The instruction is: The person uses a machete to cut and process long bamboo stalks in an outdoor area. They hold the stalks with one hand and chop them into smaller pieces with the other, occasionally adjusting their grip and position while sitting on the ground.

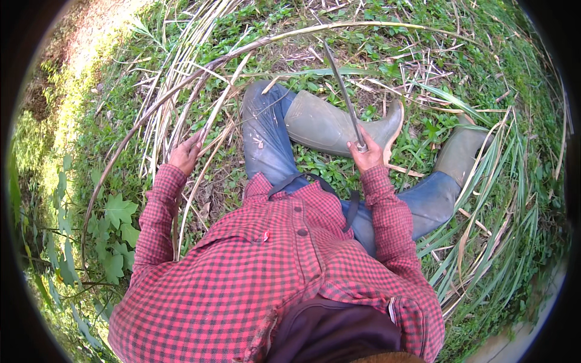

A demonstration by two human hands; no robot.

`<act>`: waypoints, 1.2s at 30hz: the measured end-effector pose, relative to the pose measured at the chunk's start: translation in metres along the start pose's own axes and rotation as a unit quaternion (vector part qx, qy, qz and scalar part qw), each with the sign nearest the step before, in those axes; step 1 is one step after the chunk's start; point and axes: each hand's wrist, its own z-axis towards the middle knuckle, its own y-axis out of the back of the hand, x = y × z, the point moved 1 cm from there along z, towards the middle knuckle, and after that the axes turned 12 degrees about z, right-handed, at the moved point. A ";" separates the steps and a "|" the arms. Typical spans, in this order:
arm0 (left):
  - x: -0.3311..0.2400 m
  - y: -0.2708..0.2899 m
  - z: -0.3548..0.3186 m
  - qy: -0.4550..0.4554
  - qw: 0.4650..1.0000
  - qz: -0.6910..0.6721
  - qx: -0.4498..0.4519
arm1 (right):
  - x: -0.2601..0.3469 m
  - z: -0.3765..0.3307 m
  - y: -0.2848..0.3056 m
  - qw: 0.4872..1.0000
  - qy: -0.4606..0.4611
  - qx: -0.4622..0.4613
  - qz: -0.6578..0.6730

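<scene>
My right hand (368,152) is closed around the handle end of a long, narrow-bladed knife (343,91). Its dark blade points away from me, past the boot. On the left, my left hand (185,155) has its fingers closed on a dry stalk (219,103), which runs up and away from the fingertips; the exact grip is partly hidden. A long, curved brown cane (148,115) arches outside that hand and over the far side of the scene. Beyond the left hand lies a bundle of dry, pale stalks (175,78).
I sit on weedy ground, my legs in blue trousers (266,145) and rubber boots (321,124) bent before me. Long green grass blades (490,224) are heaped at the right. Broad-leaved plants (120,210) grow by my left elbow. Cut straw (433,66) litters the far ground.
</scene>
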 end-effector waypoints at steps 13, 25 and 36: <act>-0.027 0.176 0.008 -0.156 0.925 0.297 0.176 | 0.130 0.140 -0.022 0.943 0.151 0.064 -0.288; -0.004 0.231 0.010 -0.160 0.864 0.472 -0.063 | 0.135 0.286 -0.098 0.913 0.131 0.330 -0.199; 0.025 0.131 0.156 -0.269 0.902 0.326 -0.088 | 0.079 0.236 0.028 0.943 0.048 0.226 -0.239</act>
